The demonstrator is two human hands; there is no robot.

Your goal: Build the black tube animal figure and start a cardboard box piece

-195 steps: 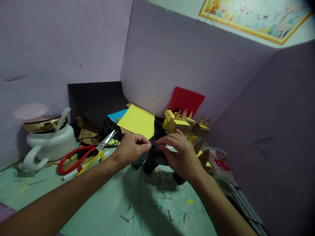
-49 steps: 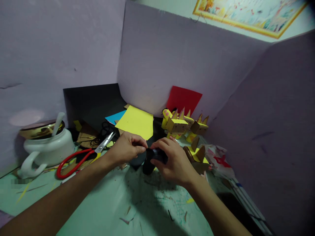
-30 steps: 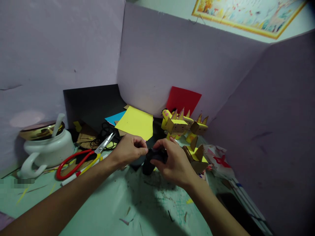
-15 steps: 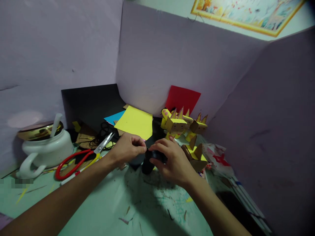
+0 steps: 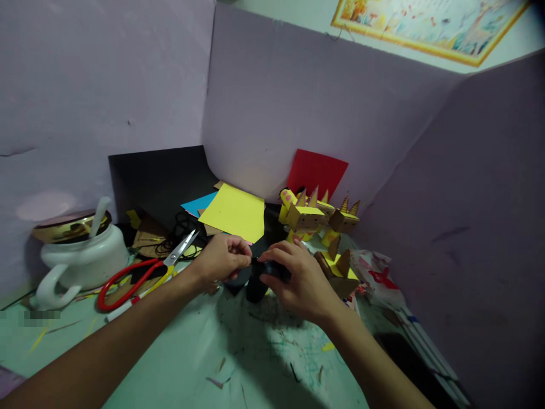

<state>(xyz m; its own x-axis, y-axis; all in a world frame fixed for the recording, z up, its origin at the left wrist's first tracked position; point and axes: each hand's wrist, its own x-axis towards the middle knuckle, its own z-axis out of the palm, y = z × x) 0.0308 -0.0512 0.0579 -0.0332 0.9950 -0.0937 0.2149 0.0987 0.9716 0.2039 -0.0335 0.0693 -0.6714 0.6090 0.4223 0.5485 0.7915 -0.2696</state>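
Observation:
My right hand (image 5: 300, 278) curls its thumb and fingers round a black object (image 5: 256, 288) with a rounded lower part. Its kind is hard to make out in the shade of my palm. Fingers pinched together, my left hand (image 5: 223, 258) is at the upper left of that object, close to my right fingertips. Whatever sits in that pinch is too small or hidden to name. Under and behind the hands lies dark sheet material (image 5: 237, 282). A yellow sheet of paper (image 5: 236, 213) is just beyond my left hand.
Red-handled scissors (image 5: 149, 278) and a white pot (image 5: 85, 258) stand at left, near black cord (image 5: 176, 236). Yellow cardboard figures (image 5: 306, 218) and a plastic bag (image 5: 378, 275) are at right. Black card (image 5: 162, 176) and red card (image 5: 317, 173) lean behind. Scraps litter the green tabletop (image 5: 187, 352).
My left hand has shifted very slightly down and its fingers have curled a little. The right hand keeps its hold on the black object. The whole view has moved marginally.

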